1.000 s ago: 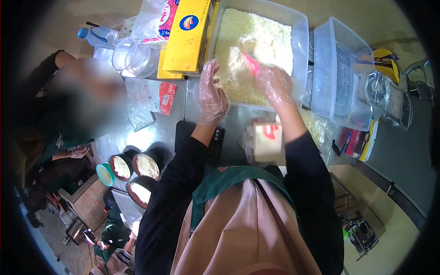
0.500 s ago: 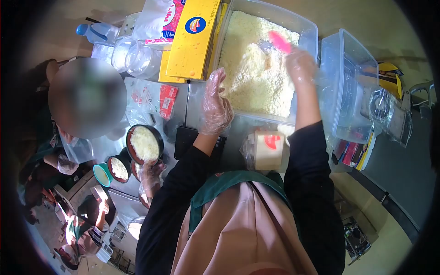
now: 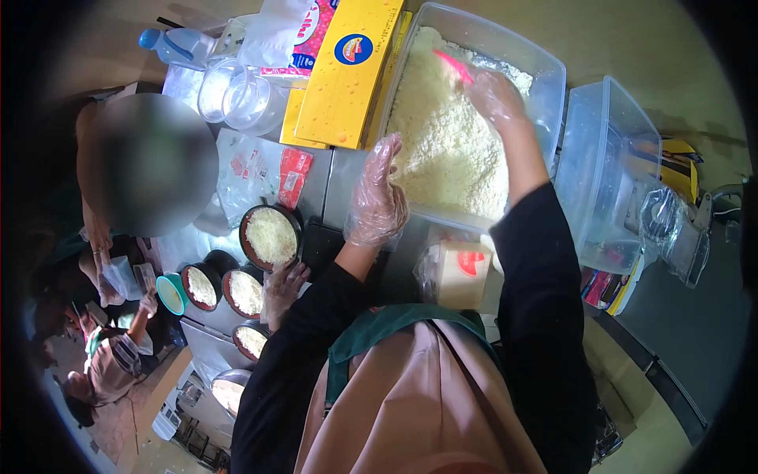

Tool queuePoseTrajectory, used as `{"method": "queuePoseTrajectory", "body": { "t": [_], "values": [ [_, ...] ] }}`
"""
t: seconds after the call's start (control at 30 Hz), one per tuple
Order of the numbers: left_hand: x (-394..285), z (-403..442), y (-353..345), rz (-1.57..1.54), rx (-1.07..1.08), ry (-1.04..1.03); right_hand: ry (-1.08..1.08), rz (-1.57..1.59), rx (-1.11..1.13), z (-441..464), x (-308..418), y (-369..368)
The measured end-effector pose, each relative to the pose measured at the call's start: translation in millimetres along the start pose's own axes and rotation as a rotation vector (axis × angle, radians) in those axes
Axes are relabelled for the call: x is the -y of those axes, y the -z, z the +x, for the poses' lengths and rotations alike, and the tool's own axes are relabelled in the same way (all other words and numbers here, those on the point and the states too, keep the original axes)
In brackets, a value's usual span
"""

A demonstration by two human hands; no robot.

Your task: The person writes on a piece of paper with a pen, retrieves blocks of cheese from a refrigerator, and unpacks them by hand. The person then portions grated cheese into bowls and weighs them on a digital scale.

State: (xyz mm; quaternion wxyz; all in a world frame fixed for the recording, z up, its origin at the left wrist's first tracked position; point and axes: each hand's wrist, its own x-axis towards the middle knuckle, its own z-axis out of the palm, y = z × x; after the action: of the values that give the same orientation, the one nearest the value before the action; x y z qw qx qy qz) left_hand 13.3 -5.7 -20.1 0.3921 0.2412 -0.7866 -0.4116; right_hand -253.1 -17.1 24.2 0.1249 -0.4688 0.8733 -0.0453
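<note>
My right hand [image 3: 496,96], in a clear plastic glove, is closed on a pink scraper [image 3: 453,66] over a large clear bin [image 3: 557,103]. Pale grated cheese [image 3: 454,150] fills much of that bin, with part of its bottom showing at the upper right. Beside the bin's near left corner is my left hand [image 3: 377,197], also gloved, with its fingers raised and nothing in it. A wrapped block of cheese [image 3: 462,274] lies on the table below the bin. Left of it, a black device [image 3: 322,249] is partly under my left forearm.
Yellow boxes [image 3: 347,71] and clear jars [image 3: 237,99] stand at the upper left. A second clear bin [image 3: 604,182] is at the right. Several round pans of cheese [image 3: 271,237] are at the left, where a co-worker's gloved hand [image 3: 283,292] touches one. Another person [image 3: 114,359] is farther off.
The pink scraper and my right hand moved right and up, then back left across the cheese. A co-worker's hand brought a cheese-topped pan near the black device. The view shifted slightly.
</note>
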Motion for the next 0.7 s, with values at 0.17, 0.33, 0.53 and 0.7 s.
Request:
{"method": "queuePoseTrajectory", "body": {
  "t": [0.17,0.33,0.53,0.7],
  "values": [
    [0.9,0.5,-2.1,0.007,-0.014,-0.009,-0.077,-0.093,-0.044,15.6,-23.4,17.1],
    [6.9,-2.1,-3.1,0.057,-0.028,-0.013,0.043,-0.109,-0.139,57.6,-14.5,-26.6],
    [3.3,1.0,5.6,0.086,-0.009,-0.022,0.134,-0.151,0.076,-29.9,4.8,-17.9],
    [5.1,1.3,1.5,0.072,-0.003,-0.038,-0.149,-0.082,-0.048,-43.1,-46.1,11.2]
  ]
}}
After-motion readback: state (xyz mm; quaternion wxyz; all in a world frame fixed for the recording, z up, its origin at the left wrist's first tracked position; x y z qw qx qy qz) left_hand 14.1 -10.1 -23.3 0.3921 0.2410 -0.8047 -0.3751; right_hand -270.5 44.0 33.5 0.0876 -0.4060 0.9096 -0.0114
